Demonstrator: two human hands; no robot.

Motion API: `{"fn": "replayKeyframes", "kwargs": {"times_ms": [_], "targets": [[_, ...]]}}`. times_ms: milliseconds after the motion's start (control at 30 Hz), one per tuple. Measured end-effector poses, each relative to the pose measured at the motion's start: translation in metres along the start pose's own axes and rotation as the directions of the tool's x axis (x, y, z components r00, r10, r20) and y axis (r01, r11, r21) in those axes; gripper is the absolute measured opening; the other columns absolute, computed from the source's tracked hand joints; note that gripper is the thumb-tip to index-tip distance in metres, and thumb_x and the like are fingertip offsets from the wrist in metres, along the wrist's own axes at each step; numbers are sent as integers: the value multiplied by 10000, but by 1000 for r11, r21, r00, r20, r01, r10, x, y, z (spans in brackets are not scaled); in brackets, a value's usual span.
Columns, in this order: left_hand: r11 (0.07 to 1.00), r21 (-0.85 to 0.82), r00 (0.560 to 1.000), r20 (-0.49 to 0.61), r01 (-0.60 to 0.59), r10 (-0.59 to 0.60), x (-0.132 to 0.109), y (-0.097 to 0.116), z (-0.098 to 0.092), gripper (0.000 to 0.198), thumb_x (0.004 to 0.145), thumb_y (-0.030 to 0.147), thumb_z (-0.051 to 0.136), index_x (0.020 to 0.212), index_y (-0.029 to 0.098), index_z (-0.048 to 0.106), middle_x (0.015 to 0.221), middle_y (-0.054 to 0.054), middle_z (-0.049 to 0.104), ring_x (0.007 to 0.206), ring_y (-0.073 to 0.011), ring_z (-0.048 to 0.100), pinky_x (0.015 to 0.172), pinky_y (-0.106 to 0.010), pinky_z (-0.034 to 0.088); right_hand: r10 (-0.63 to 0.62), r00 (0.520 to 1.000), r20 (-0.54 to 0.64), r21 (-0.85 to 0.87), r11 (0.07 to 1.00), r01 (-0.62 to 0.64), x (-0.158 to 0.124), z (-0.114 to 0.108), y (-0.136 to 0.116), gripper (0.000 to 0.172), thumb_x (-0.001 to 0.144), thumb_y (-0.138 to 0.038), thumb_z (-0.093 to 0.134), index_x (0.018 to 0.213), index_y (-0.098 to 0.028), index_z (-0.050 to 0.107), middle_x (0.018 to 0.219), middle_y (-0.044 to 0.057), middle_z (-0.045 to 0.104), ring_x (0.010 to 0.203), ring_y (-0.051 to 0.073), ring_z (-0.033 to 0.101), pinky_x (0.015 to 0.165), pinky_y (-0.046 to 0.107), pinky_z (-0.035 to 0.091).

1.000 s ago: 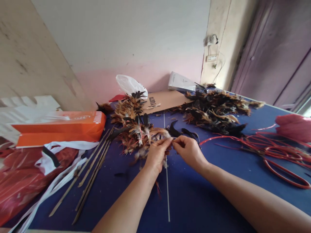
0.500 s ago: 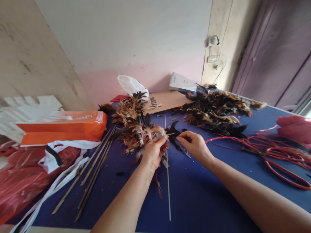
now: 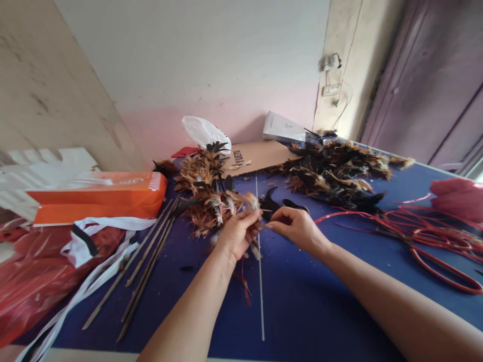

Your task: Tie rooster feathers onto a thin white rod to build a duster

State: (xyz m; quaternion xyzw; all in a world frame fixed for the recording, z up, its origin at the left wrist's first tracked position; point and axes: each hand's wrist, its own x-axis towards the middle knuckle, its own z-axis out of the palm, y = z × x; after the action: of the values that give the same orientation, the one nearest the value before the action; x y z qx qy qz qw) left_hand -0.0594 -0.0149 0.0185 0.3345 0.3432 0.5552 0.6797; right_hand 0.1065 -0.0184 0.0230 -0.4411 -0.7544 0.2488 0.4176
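Note:
My left hand [image 3: 238,232] is closed around a small bundle of feathers [image 3: 251,202], fluffy and pale at the top, with a thin pale shaft sticking out to the right. My right hand [image 3: 300,230] is pinched just right of it, fingertips close to the bundle. Whatever lies between those fingertips is too small to make out. Below the left hand hangs a thin red strip [image 3: 246,289]. Behind the hands, loose black feathers [image 3: 270,199] lie on the blue table [image 3: 302,306]. Brown feather bunches tied with red [image 3: 206,213] are piled beyond the left hand.
A large heap of dark feathers [image 3: 335,173] lies back right. Red strips [image 3: 418,229], red-handled scissors [image 3: 445,271] and pink plastic [image 3: 458,201] are at right. Thin sticks [image 3: 147,269], an orange bag [image 3: 101,196] and red plastic [image 3: 49,276] are left; cardboard [image 3: 260,156] lies behind.
My right hand has moved left, its fingertips now closer to the bundle. The left hand stays nearly in place, and the bundle's fluffy top has shifted slightly.

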Motion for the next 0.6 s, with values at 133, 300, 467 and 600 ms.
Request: {"fn": "replayKeyframes", "kwargs": {"times_ms": [133,300,467,600], "targets": [[978,-162,990,-69,-135,125,5,21,-16,107,637,109,683,724,100,621,613,8,546,511,-37,498,411,-118,369,42,999,23,-48,998,-40,1,1,3,183,717,-335,557,734,-177,648,626,-5,615,542,102,499,514,208,360],[939,-298,984,-95,-171,149,8,39,-32,17,727,107,594,742,107,601,610,4,531,516,-45,499,414,-121,385,-28,974,223,-263,961,88,-10,24,0,133,721,-269,547,741,-197,656,702,8,634,627,118,543,576,209,367],[910,-360,977,-131,-207,171,5,50,-36,49,761,106,552,736,127,589,624,3,536,511,-43,499,411,-120,385,-23,955,295,-481,860,169,-21,39,-11,147,737,-318,541,742,-206,636,783,30,629,679,138,562,591,220,356],[893,-387,971,-151,-231,186,4,55,-40,49,768,119,549,738,129,586,621,7,539,503,-44,498,415,-130,390,14,967,254,-514,849,123,-15,29,-9,128,743,-254,522,694,-199,627,745,26,628,668,134,560,601,220,354]]}}
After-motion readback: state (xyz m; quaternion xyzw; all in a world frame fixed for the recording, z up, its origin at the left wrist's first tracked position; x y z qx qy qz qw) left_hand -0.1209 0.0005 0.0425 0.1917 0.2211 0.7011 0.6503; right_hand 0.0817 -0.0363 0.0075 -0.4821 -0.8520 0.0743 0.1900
